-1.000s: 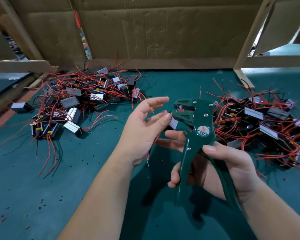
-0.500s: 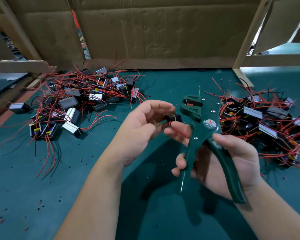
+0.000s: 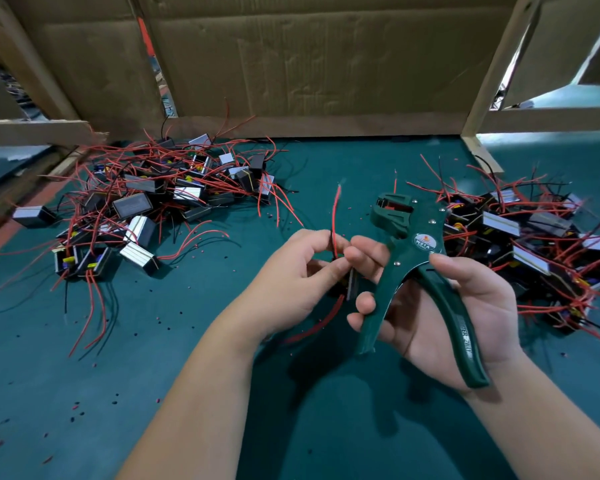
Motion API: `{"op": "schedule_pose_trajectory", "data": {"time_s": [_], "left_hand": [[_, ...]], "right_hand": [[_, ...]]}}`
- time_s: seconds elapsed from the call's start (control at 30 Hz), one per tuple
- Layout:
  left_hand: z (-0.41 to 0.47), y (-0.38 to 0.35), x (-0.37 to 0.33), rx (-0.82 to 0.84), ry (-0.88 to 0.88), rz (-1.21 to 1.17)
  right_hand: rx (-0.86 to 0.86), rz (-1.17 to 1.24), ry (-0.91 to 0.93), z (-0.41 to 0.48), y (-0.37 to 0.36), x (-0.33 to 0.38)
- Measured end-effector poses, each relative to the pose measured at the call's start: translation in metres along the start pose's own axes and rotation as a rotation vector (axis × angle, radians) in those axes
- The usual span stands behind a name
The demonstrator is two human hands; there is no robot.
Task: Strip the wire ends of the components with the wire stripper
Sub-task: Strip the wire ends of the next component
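Rising out of the fingers since the earlier frame, a red wire [image 3: 335, 216] is now standing upright beside the wire stripper [image 3: 416, 251]. The left hand [image 3: 291, 289] is pinching it low down, with the black component [image 3: 351, 284] hanging just beneath, above the worktop [image 3: 153, 358]. The right hand [image 3: 465, 313] is gripping the stripper's spread handles, forefinger touching the wire. The end is probably being lined up for the jaws.
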State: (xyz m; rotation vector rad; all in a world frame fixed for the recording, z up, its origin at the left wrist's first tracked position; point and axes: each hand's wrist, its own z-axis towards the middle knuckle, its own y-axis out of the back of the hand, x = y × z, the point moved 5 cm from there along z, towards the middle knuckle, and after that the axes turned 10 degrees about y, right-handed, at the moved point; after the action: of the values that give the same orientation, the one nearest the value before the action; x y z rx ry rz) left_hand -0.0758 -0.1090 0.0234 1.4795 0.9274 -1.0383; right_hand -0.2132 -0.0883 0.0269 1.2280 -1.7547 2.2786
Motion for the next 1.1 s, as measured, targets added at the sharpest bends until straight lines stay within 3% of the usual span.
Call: {"op": "schedule_pose_trajectory", "data": {"time_s": [0.27,0.47,0.6,0.87,1.1], "left_hand": [[0.0041,-0.008,0.0042,-0.035,0.075,-0.221],[0.0039,-0.0076,0.0019,-0.165,0.064,-0.459],[0.0064,-0.0039,0.0024,-0.157,0.03,-0.435],[0.004,-0.0042,0.0007,-0.133,0.044,-0.366],[0.003,-0.0012,-0.0019,-0.169,0.059,-0.496]], "right_hand": [[-0.028,-0.047,0.037,0.0024,0.0014,-0.0017],[-0.048,-0.119,0.127,0.0014,0.0017,0.0007],[-0.076,-0.234,0.182,0.0018,0.0037,0.0062],[-0.07,-0.235,0.213,0.0025,0.0043,0.0072],[-0.034,-0.294,0.217,0.0005,0.0004,0.0059]]}}
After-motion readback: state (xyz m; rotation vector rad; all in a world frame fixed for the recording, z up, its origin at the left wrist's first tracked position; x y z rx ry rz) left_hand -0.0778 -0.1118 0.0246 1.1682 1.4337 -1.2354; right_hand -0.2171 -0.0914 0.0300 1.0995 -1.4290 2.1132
